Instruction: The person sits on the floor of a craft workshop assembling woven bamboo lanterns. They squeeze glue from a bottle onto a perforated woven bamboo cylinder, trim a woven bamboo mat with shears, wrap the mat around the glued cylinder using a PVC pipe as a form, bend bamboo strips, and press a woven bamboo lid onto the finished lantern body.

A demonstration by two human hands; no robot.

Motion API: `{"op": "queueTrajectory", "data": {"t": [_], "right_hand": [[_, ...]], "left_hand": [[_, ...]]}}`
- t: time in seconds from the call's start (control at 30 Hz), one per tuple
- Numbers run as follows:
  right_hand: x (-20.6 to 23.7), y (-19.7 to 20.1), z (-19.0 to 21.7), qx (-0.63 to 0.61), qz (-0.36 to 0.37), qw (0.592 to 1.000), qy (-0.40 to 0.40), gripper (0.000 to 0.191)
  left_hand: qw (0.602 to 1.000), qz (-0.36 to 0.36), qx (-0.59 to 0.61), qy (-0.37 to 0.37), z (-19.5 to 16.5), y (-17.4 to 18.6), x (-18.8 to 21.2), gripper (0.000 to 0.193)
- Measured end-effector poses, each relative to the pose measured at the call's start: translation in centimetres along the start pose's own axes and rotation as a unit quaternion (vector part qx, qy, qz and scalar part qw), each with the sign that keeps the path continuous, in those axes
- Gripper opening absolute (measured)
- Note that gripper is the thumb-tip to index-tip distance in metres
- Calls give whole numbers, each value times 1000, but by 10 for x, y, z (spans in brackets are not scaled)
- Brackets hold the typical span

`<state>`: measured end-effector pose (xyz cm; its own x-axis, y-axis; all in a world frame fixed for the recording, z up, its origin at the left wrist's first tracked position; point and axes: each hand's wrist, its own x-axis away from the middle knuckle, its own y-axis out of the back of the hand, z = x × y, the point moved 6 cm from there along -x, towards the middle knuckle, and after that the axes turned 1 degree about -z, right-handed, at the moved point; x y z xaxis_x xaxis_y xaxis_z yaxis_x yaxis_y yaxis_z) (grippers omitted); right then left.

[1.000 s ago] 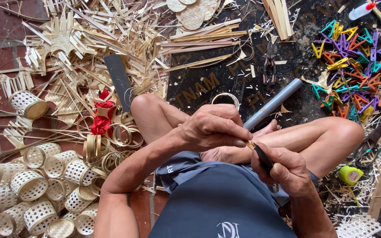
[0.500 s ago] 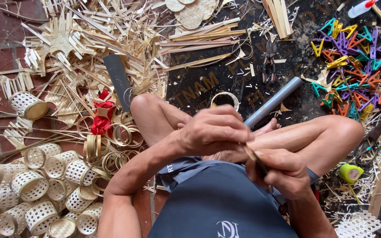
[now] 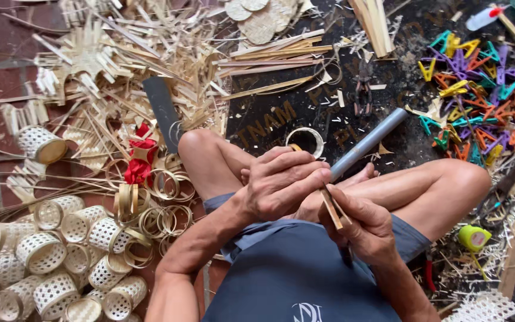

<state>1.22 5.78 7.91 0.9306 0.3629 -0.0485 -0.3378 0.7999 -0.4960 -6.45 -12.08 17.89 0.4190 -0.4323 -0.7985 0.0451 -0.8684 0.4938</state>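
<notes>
I sit cross-legged on the floor with both hands together over my lap. My left hand (image 3: 282, 180) is curled shut on a thin bamboo strip (image 3: 331, 207); one end of the strip pokes out above its knuckles. My right hand (image 3: 366, 229) grips a dark-handled knife (image 3: 346, 254), its thumb pressed by the strip where the strip sticks out between the two hands. The blade is hidden by my fingers. A grey tube (image 3: 368, 143) lies on the floor just beyond my hands, beside a small bamboo ring (image 3: 307, 138).
Several small woven bamboo baskets (image 3: 49, 262) and loose bamboo rings (image 3: 159, 217) lie at the left, with a red ornament (image 3: 138, 161) and a dark flat blade (image 3: 163, 110). Bamboo slivers cover the far floor. Coloured bamboo pieces (image 3: 472, 89) and a yellow-green glue bottle (image 3: 473, 237) are at the right.
My hands have shifted slightly, the right one drawing down and back a little, so more of the bamboo strip shows between them. Nothing else has moved.
</notes>
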Motion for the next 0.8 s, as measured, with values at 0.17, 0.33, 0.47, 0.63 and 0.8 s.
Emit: {"op": "queueTrajectory", "data": {"t": [0.17,0.33,0.47,0.63,0.8], "right_hand": [[1,7,-7,-90,-31,995,-38,56],[4,10,-4,88,-2,996,15,51],[-8,4,-1,94,13,995,-10,56],[-21,-11,22,228,0,970,86,46],[-47,-5,-1,31,30,999,7,56]], "left_hand": [[1000,-19,-6,8,-2,-1,1,27],[1000,-15,-3,19,4,-2,3,30],[999,-13,-11,37,10,-3,6,28],[998,-30,-12,51,14,-2,12,28],[997,-20,-27,66,19,-4,14,33]]}}
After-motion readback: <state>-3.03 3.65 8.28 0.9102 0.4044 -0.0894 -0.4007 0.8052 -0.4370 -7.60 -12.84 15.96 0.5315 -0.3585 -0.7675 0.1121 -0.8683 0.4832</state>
